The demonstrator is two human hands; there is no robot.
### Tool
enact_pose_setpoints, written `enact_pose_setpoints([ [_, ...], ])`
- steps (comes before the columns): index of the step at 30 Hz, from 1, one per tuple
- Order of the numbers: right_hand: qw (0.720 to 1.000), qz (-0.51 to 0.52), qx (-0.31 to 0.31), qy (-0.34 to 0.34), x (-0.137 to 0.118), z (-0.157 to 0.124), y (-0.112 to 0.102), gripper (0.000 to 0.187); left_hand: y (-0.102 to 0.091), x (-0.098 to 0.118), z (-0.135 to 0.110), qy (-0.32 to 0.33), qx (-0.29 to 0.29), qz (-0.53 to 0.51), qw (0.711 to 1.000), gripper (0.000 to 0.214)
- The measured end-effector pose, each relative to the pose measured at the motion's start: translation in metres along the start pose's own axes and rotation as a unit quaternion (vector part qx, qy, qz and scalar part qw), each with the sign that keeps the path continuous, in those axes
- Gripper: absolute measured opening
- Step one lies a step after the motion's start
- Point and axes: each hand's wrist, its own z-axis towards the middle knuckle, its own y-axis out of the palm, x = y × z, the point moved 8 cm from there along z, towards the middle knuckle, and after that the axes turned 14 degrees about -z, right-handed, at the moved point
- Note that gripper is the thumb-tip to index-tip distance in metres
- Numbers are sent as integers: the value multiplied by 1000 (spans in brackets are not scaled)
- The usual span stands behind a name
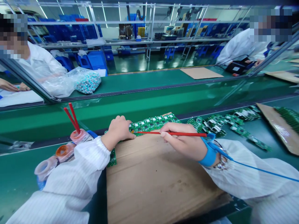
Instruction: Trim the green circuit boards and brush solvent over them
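Note:
My left hand (119,130) is curled shut on the near edge of a green circuit board panel (153,122) that lies at the far end of a brown cardboard sheet (154,177). My right hand (184,141) pinches a thin red brush (173,133), held level with its tip at the panel's left end beside my left fingers. A blue wrist strap (208,152) with a blue cord circles my right wrist. Both arms wear white sleeves.
Small pots (78,136), one with two red brush handles (72,117), stand at the left. Loose green boards (221,123) are scattered to the right, beside a cardboard piece (279,127). Across the green conveyor (149,99), two people in white sit; a plastic bag of parts (87,81) lies there.

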Motion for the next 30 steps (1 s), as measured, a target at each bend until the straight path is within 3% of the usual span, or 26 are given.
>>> enact_pose_setpoints([
  [9, 998, 3, 43, 56, 21, -9, -27, 15, -2, 3, 0, -1, -5, 5, 1000, 77],
  [17, 999, 1, 39, -6, 13, -10, -20, 13, -1, 14, 6, 18, -4, 12, 1000, 79],
  [30, 998, 54, -13, -20, 10, -12, -5, 18, 3, 19, 9, 33, -7, 17, 999, 73],
])
